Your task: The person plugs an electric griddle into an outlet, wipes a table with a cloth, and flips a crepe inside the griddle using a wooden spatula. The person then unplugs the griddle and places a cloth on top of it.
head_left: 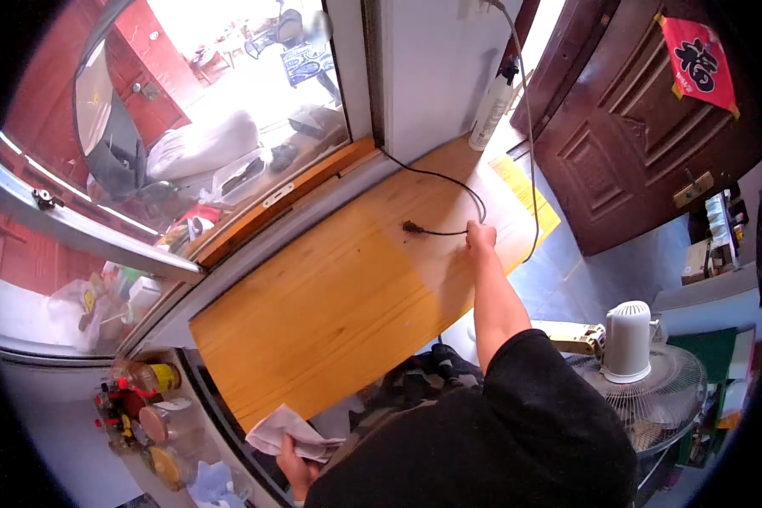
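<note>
My right hand (pixel 481 238) is closed on a thin black cable (pixel 440 175) above the right part of the wooden tabletop (pixel 330 296). The cable curves in from the window side, and its dark plug end (pixel 412 227) lies to the left of the hand. Down at the table's near left corner, my left hand (pixel 295 467) grips a folded pale pinkish cloth (pixel 289 433). A white spray bottle (pixel 490 110) stands at the far end of the tabletop.
A second cable (pixel 529 161) hangs past the table's right edge. Beyond it are a brown door (pixel 626 135) and a fan (pixel 643 398). Window frames line the left side, with jars (pixel 165 423) at the lower left.
</note>
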